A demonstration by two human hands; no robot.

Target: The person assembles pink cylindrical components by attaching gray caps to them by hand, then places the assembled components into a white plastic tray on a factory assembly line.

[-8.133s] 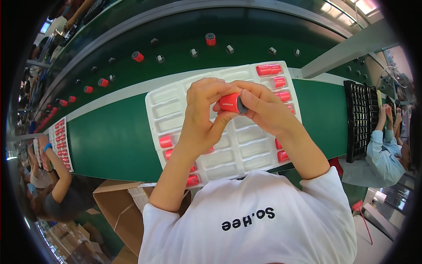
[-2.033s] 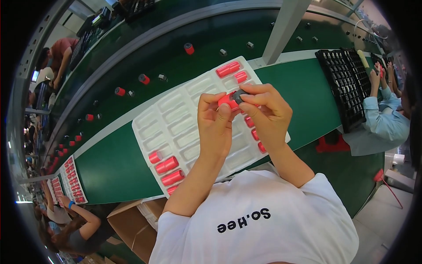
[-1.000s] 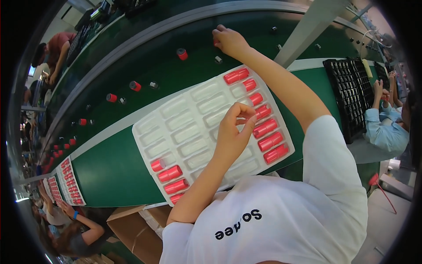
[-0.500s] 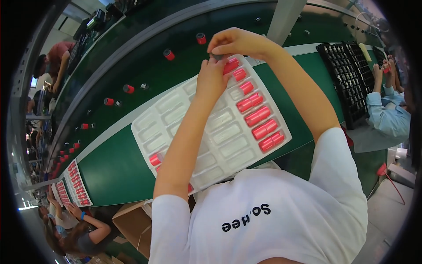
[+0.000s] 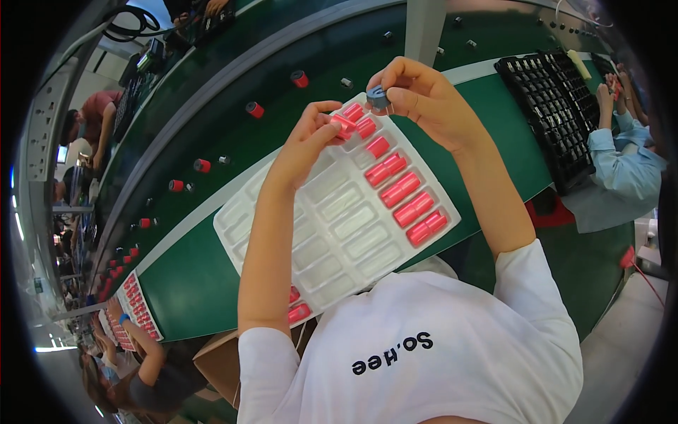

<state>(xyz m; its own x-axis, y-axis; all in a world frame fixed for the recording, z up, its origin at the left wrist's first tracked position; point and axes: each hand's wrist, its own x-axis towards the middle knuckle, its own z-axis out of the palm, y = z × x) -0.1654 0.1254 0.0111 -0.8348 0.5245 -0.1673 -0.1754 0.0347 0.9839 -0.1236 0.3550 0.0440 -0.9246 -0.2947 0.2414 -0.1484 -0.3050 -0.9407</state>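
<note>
My left hand [image 5: 311, 138] pinches a shiny red cylinder [image 5: 343, 126] over the far corner of a white plastic tray [image 5: 357, 225]. Just to its right, my right hand [image 5: 424, 102] grips a small blue-grey round part [image 5: 378, 97], with what look like thin pins below it. The two held pieces are apart. Red cylinders, among them a red cylinder [image 5: 400, 189], lie in the tray's right-hand row of pockets. Another red cylinder [image 5: 298, 313] rests in a near-left pocket, beside my left forearm. Many of the middle pockets hold nothing.
Beyond the tray, red parts with dark ends, including a red part [image 5: 299, 78], stand on a green belt alongside small metallic pieces. A black gridded tray [image 5: 547, 113] sits on the right, near a co-worker's hands [image 5: 609, 99]. Filled trays [image 5: 141, 307] and other people are at left.
My hands, together over the tray's far corner before, have separated. The right one has moved right and nearer with the blue-grey part; the left now shows a red cylinder. The view has shifted slightly.
</note>
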